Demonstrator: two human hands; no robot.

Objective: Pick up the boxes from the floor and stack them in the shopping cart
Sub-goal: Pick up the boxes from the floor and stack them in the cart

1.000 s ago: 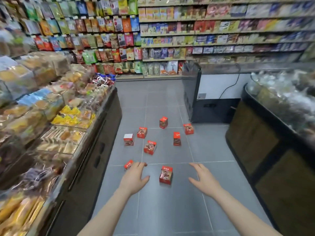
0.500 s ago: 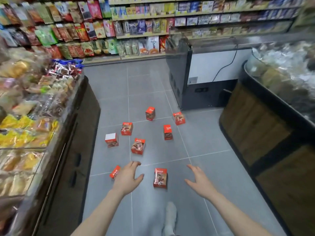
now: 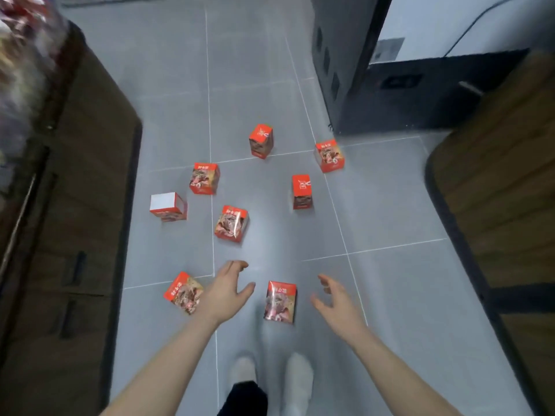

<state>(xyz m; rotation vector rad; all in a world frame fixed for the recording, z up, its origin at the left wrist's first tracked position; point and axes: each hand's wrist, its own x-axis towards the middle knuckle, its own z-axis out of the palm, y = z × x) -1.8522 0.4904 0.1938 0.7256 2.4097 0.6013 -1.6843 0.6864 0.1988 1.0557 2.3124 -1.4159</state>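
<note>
Several small red boxes lie scattered on the grey tiled floor. The nearest box [image 3: 280, 301] lies flat between my two hands. My left hand [image 3: 225, 292] hovers just left of it, fingers spread, holding nothing. My right hand [image 3: 335, 301] hovers just right of it, fingers curled apart, also holding nothing. Another box [image 3: 183, 292] lies partly behind my left wrist. Farther off sit a box [image 3: 231, 223], a white-topped box [image 3: 168, 206] and others [image 3: 301, 192]. No shopping cart is in view.
A dark wooden display stand [image 3: 75, 205] lines the left side of the aisle. Another wooden stand [image 3: 504, 190] lines the right. A black freezer cabinet [image 3: 345, 70] stands at the back right. My two feet [image 3: 270, 376] are at the bottom.
The view has tilted down and moved closer to the floor; the shelves are out of sight. Both hands have come nearer to the closest box, on either side of it.
</note>
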